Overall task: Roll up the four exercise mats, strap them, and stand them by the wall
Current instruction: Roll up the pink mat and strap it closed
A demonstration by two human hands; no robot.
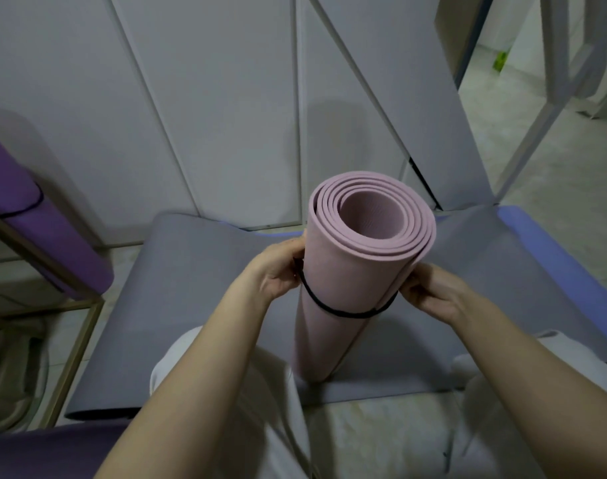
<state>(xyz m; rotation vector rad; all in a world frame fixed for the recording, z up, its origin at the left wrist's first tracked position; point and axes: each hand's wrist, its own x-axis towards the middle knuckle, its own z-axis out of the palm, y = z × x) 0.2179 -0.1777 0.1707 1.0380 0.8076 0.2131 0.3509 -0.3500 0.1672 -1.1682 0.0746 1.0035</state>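
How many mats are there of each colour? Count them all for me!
pink mat: 1
purple mat: 1
grey mat: 1
blue mat: 1
Total: 4
A purple shape at the bottom left edge is too cut off to tell, so it is not counted.

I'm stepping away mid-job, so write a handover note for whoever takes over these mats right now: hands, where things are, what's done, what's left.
Left hand and right hand each pinch the black elastic strap looped round the rolled pink foam mat, one per side.
That mat stands upright on the flat grey mat.
Done: rolled purple mat, strapped, leans at far left.
Left: seat the pink mat's strap, stand it by the white panelled wall; roll and strap the grey mat and the flat blue mat partly under it.
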